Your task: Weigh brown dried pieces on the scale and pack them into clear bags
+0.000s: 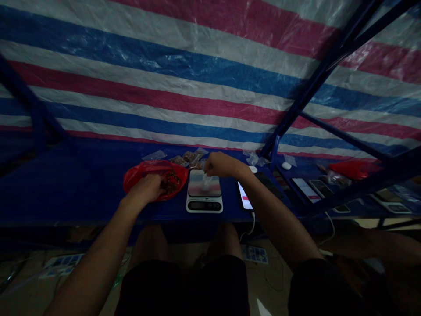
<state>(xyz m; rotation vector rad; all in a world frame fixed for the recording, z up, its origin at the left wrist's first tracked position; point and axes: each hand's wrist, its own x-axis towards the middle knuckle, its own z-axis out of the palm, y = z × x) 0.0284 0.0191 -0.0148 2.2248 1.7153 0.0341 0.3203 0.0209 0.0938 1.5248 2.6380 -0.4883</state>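
Observation:
My left hand (148, 186) reaches into a red plastic bag (138, 173) of dark brown pieces (171, 180), fingers curled among them. My right hand (219, 164) hovers over a small white digital scale (204, 192) and pinches a small clear plastic bag (207, 180) above its platform. Both sit on a blue table (82, 184).
Several filled clear packets (189, 159) lie behind the scale. A lit phone (245, 196) with a cable lies right of the scale. More phones (307, 189), another red bag (350, 169) and a white earbud case (286, 166) lie further right, behind a blue metal frame (315, 74). A striped tarp hangs behind.

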